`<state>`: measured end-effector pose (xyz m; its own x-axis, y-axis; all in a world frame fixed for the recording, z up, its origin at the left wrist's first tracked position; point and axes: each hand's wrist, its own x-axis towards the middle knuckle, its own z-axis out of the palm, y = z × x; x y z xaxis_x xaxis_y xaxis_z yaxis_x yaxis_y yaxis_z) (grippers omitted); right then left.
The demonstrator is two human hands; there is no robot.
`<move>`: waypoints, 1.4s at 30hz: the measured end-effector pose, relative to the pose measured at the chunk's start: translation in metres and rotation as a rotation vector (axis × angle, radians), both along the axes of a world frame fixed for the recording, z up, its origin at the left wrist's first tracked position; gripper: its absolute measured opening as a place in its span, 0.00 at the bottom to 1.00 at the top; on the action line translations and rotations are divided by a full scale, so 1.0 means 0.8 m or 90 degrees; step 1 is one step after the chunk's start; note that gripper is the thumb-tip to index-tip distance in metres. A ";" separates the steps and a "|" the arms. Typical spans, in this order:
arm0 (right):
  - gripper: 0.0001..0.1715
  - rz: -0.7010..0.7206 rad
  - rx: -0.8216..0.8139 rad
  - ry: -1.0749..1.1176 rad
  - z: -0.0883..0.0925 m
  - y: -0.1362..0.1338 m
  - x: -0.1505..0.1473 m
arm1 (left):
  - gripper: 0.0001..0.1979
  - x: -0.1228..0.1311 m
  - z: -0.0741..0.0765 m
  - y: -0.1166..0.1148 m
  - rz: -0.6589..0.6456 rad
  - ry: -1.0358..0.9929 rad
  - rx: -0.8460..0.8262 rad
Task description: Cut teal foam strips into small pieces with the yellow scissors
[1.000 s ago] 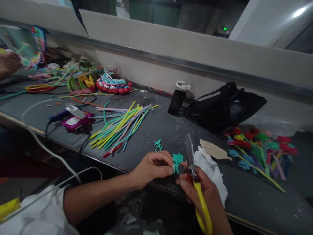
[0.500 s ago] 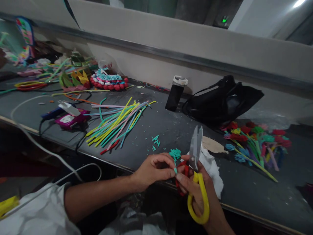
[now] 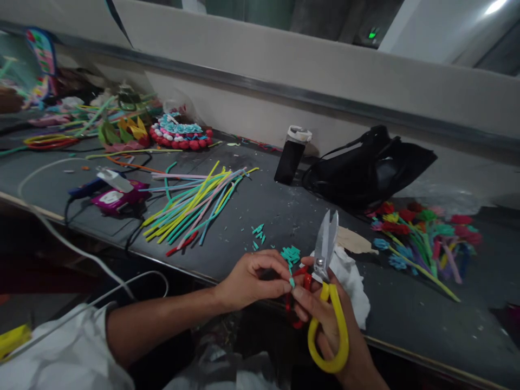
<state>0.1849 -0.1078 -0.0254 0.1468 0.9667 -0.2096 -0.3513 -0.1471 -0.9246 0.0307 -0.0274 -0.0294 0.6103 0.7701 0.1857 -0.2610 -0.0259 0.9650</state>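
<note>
Between thumb and forefinger, my left hand (image 3: 255,281) pinches a small teal piece (image 3: 291,282) at the table's front edge. My right hand (image 3: 325,309) meets it from the right, its thumb tip close to that piece. Scissors (image 3: 325,244) with one yellow and one red handle rest in my right hand, blades pointing up and slightly parted. Just beyond my fingertips lies a small heap of cut teal bits (image 3: 291,253). A few more teal slivers (image 3: 259,233) are scattered to its left. A crumpled white cloth or tissue (image 3: 352,284) sits behind my right hand.
A spread of coloured foam-like sticks (image 3: 199,203) lies left of centre, beside a magenta device (image 3: 117,199) with cords. Toward the wall stand a black bottle (image 3: 290,157) and a black bag (image 3: 369,168). Fuzzy craft flowers (image 3: 430,233) lie right. Another person's hand (image 3: 10,100) shows far left.
The scissors have turned slightly in my right hand and their blades look a little wider apart. At the far left, another person's hand has come further into view.
</note>
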 end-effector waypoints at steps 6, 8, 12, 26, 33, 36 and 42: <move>0.28 -0.031 0.028 -0.229 0.008 0.001 0.004 | 0.06 0.003 0.002 -0.003 0.022 0.002 -0.053; 0.25 -0.034 0.041 -0.336 0.012 0.003 0.005 | 0.07 0.002 0.005 -0.001 0.040 -0.009 -0.111; 0.22 -0.028 0.089 -0.517 0.004 0.002 0.009 | 0.09 -0.006 0.013 0.010 0.094 -0.049 -0.167; 0.23 0.023 0.237 -0.839 -0.028 -0.005 0.030 | 0.09 -0.021 0.021 0.028 0.132 -0.082 -0.160; 0.22 0.005 0.271 -0.864 -0.027 -0.006 0.031 | 0.08 -0.021 0.021 0.027 0.124 -0.068 -0.152; 0.21 0.003 0.291 -0.879 -0.028 -0.007 0.033 | 0.07 -0.021 0.020 0.027 0.118 -0.064 -0.161; 0.21 -0.019 0.321 -0.926 -0.025 -0.008 0.035 | 0.08 -0.020 0.021 0.028 0.121 -0.066 -0.161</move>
<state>0.2130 -0.1145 -0.0453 -0.0519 0.8838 0.4650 0.8724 0.2667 -0.4097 0.0146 -0.0051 -0.0129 0.4390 0.8981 0.0267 -0.3710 0.1541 0.9157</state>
